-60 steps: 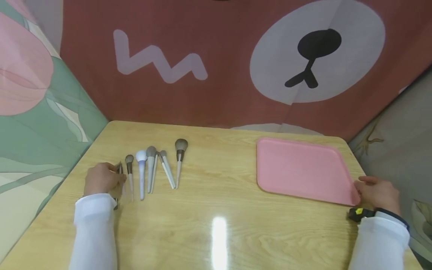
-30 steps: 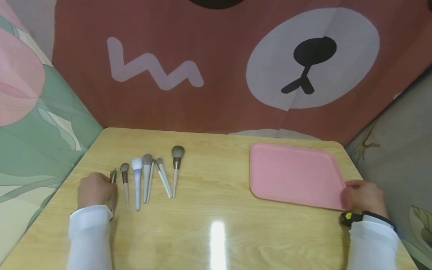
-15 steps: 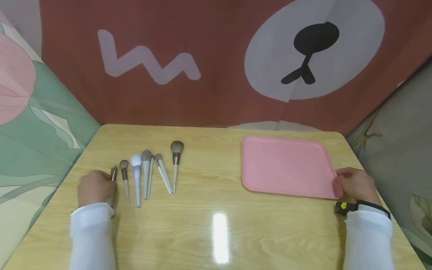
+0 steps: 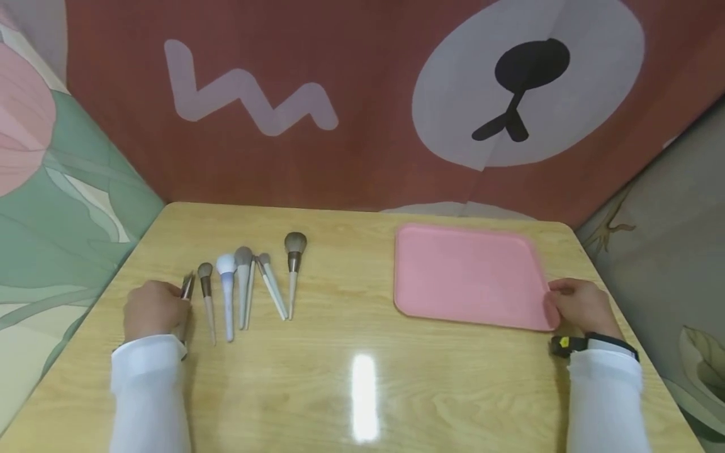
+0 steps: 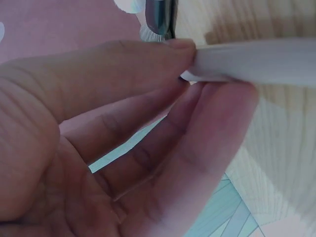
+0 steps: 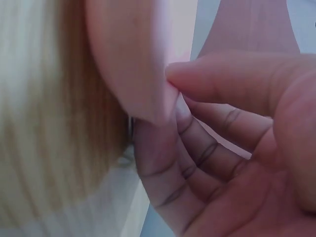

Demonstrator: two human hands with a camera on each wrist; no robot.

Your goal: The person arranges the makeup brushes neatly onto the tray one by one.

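At the left of the table my left hand (image 4: 151, 311) pinches a makeup brush (image 4: 187, 286) between thumb and fingers. Its pale handle (image 5: 256, 61) lies against the fingertips in the left wrist view, and the hand hides part of it. On the right, my right hand (image 4: 586, 305) grips the pink tray (image 4: 470, 277) at its near right corner. In the right wrist view the thumb presses the tray's rim (image 6: 165, 98) from one side, with fingers on the other. Beside my left hand lie a small brown-headed brush (image 4: 208, 302) and a white-headed brush (image 4: 228, 296).
Further right lie a grey-headed brush (image 4: 243, 283), slim brushes (image 4: 273, 286) touching one another, and a large fluffy brush (image 4: 293, 261). The wooden table (image 4: 294, 390) ends at a printed cloth (image 4: 368, 157) at the back.
My right hand has slid the tray leftward, toward the brushes. My left hand stays beside the row with the brush in its fingers. The head view has shifted a little.
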